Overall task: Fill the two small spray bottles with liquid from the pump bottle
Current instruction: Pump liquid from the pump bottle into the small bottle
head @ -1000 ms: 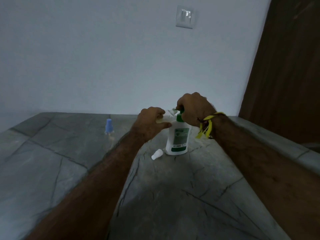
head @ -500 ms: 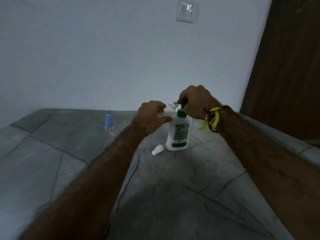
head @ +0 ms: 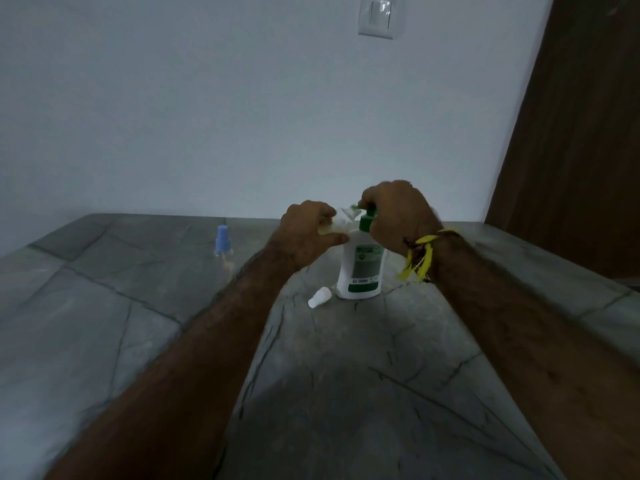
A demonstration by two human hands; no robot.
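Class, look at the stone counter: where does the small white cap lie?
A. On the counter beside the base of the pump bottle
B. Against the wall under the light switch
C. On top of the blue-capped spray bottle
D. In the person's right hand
A: the white cap lies on its side on the counter, just left of the pump bottle base, clear of both hands.

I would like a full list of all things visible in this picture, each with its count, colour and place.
pump bottle: 1, white with green pump, standing mid-counter
small spray bottle: 1, clear, held beneath the pump spout
blue-capped spray bottle: 1, clear body, standing at left rear
spray cap: 1, white, lying beside pump bottle base
counter: 1, grey stone
wall switch: 1, white, upper wall
door: 1, brown, right
wrist thread: 1, yellow, right wrist
left hand: holding small bottle
right hand: on pump head
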